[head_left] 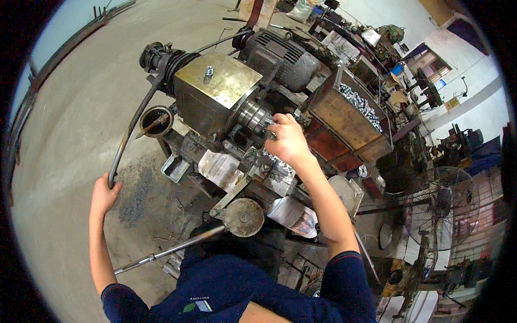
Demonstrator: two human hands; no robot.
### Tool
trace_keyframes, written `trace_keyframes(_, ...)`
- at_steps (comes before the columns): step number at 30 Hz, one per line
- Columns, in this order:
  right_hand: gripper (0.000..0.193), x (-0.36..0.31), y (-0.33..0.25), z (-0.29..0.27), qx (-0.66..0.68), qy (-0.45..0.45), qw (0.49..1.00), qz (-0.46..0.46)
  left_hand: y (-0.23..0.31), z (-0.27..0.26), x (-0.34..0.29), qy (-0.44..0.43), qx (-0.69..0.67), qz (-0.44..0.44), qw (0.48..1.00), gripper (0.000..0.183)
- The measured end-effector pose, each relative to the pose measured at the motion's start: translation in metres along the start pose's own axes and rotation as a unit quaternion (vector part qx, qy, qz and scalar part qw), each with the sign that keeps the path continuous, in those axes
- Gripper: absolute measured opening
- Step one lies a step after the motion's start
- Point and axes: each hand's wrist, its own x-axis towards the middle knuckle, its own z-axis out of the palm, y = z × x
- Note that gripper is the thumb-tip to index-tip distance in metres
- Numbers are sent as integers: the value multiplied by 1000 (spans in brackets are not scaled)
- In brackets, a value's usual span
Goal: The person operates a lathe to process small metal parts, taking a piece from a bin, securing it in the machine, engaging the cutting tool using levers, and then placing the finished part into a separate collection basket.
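My left hand (104,192) grips the lower end of a long curved metal lever (129,129) that rises to the machine's pulley end. My right hand (286,141) reaches over the machine bed, its fingers closed on a small metal part at the shiny chuck (253,115) of an old lathe-like machine. The brass-coloured headstock box (215,89) sits just left of the chuck, with a bolt on top. What exactly my fingers pinch is hidden by the hand.
A wooden box (344,116) full of small shiny metal parts stands right of my right hand. A grey electric motor (280,54) sits behind. A steel handle bar (167,250) with a round disc (243,216) juts toward me. A floor fan (439,207) stands at right.
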Motion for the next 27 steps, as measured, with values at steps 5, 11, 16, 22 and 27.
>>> trace_keyframes(5, 43, -53, -3, -27, 452, 5, 890, 60, 66, -20, -8, 104, 199, 168, 960, 25)
trace_keyframes(11, 45, -88, -35, -40, 674, -8, 734, 83, 236, 6, -19, -105, -338, 348, 868, 35)
trace_keyframes(16, 35, -108, -41, -52, 750, 9, 658, 75, 304, 30, -42, -215, -323, 422, 819, 35)
trace_keyframes(22, 38, -113, -42, -50, 796, -58, 596, 89, 301, 46, -47, -245, -403, 456, 755, 20)
trace_keyframes(27, 62, -109, -42, -40, 844, -104, 520, 81, 292, 36, -44, -283, -402, 492, 719, 18)
